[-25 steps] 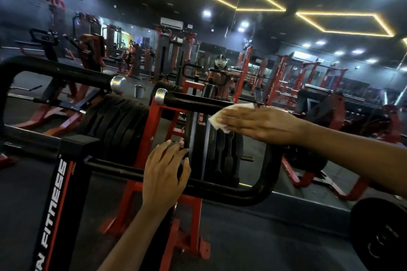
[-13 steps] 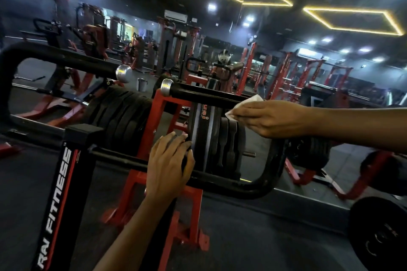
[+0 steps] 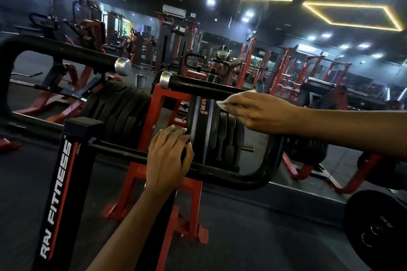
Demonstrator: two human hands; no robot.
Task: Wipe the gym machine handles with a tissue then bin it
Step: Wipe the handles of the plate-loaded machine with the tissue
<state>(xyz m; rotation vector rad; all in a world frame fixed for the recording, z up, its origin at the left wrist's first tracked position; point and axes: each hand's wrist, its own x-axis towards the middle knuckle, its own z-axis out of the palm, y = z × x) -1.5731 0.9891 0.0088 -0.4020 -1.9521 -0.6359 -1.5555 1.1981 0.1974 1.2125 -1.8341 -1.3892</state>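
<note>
Hiding most of tissue (image 3: 222, 103), right hand (image 3: 259, 112) on handle (image 3: 204, 89), left hand (image 3: 168, 158) on bar (image 3: 231, 177)

You had a white tissue (image 3: 221, 103) on a black handle (image 3: 204, 90) tipped with a shiny silver cap (image 3: 166, 79). The frame (image 3: 154, 116) behind it was red and the weight plates (image 3: 119, 112) were black. The black post (image 3: 66, 182) carried white lettering and a red stripe. Yellow light strips (image 3: 343, 4) glowed overhead.
</note>
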